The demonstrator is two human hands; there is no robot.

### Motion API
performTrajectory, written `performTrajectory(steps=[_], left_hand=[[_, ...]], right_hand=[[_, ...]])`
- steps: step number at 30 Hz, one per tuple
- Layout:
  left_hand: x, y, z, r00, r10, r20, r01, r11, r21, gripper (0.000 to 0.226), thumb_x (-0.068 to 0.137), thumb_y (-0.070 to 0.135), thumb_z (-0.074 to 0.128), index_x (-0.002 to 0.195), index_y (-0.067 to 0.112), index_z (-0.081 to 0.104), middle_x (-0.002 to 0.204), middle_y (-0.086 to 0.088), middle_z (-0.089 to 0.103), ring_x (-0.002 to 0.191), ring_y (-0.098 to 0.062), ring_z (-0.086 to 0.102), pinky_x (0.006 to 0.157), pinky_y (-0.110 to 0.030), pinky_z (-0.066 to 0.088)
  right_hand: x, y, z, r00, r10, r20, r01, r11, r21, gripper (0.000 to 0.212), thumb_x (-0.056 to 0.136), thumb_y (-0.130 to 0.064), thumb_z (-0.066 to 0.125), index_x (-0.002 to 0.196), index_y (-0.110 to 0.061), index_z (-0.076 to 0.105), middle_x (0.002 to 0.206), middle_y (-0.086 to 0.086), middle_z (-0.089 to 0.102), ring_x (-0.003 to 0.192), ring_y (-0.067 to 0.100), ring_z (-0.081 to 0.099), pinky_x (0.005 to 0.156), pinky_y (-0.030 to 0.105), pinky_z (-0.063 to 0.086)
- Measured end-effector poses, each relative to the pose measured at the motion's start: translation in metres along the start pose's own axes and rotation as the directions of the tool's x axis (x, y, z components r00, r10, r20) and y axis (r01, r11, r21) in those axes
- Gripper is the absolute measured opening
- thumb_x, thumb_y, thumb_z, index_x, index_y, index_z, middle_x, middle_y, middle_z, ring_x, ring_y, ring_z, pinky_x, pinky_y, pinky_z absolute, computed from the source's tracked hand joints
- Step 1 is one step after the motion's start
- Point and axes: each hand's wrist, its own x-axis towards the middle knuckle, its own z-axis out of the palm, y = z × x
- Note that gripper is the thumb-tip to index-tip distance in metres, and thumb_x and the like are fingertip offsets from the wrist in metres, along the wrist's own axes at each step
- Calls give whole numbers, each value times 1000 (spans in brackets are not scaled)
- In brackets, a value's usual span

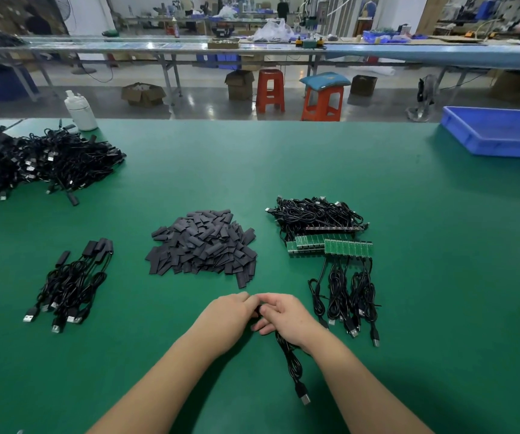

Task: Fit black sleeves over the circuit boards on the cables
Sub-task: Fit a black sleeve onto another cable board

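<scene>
Cable (290, 358) held by both hands (blue tray (500, 133) far right).

Setting: electronics assembly workshop, factory floor. Evidence: near, a wide green work mat (283, 170) carrying batch stock: a heap of black sleeves (202, 245) at centre, bundled cables with green circuit boards (330, 245) to the right, a large cable pile (33, 161) far left. Blue plastic tray (500, 133) at far right. Beyond: long metal benches (171, 50), red plastic stools (270, 90), open cardboard cartons (142, 93) on a polished concrete floor, further workstations and standing workers at the back.
</scene>
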Motion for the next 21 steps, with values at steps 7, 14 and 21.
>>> performTrajectory(steps=[7, 14, 21], left_hand=[[-3, 13, 1, 900, -345, -264, 150, 817, -557, 48, 94, 22, 60, 138, 25, 42, 130, 13, 46, 98, -8, 59, 87, -23, 46], [-10, 47, 1, 945, -318, 68, 215, 453, -865, 20, 93, 26, 65, 113, 27, 65, 83, 11, 71, 71, -4, 64, 79, -25, 54], [-9, 51, -3, 905, -395, 158, 229, 138, -964, 21, 86, 17, 75, 105, 14, 68, 74, -2, 63, 68, -16, 55, 72, -32, 50]], right_hand=[[-3, -5, -1, 988, 24, -151, 29, 940, 340, 39, 100, 2, 48, 138, -2, 51, 99, 15, 73, 74, 16, 70, 69, 25, 59], [-6, -15, -8, 957, 91, -274, 227, 350, 909, 28, 97, 6, 50, 123, 2, 59, 102, 19, 74, 85, 23, 74, 68, 27, 60], [-4, -20, -7, 953, 101, -284, 257, 219, 941, 29, 96, 5, 52, 124, 4, 59, 108, 20, 73, 95, 26, 74, 73, 28, 61]])
